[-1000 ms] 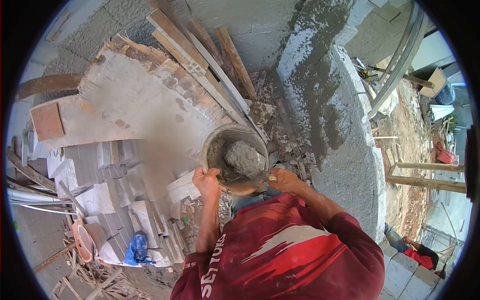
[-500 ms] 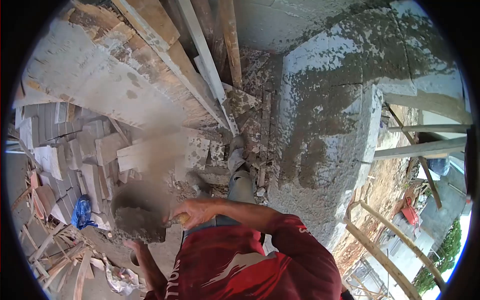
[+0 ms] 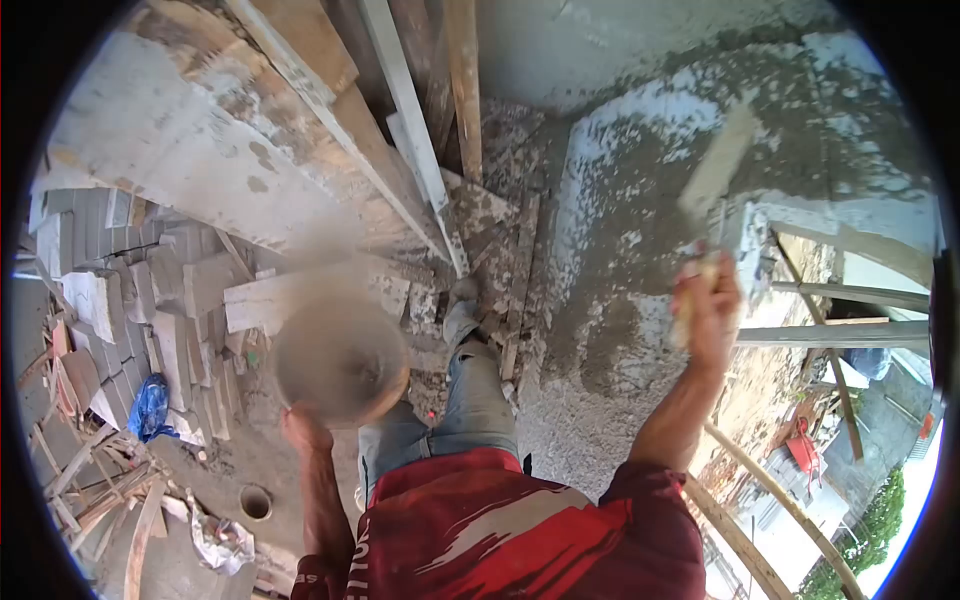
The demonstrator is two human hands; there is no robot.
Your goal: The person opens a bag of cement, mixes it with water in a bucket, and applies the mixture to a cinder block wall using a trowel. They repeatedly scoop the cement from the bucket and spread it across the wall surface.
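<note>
My right hand [image 3: 712,305] is closed around the handle of a trowel [image 3: 722,160], raised at the right in front of the block wall [image 3: 625,250]. Motion blurs the blade, which overlaps the upper part of the wall. Patchy wet grey mortar covers much of that wall, with whitish block showing between. At the lower left my left hand [image 3: 306,428] grips the edge of a round bucket [image 3: 385,395], held beside my left thigh. A blurry dark patch shows inside the bucket.
Concrete blocks [image 3: 95,300] are stacked at the left, near a blue plastic bag [image 3: 150,408]. Long boards [image 3: 405,120] lean ahead of my feet, next to a large stained panel [image 3: 180,150]. Scrap wood [image 3: 110,510] lies lower left. Wooden poles [image 3: 780,510] stand at the right.
My right hand has swung from over the bucket to the wall on the right with the trowel, which carried mortar before. The bucket in my left hand has shifted right and up.
</note>
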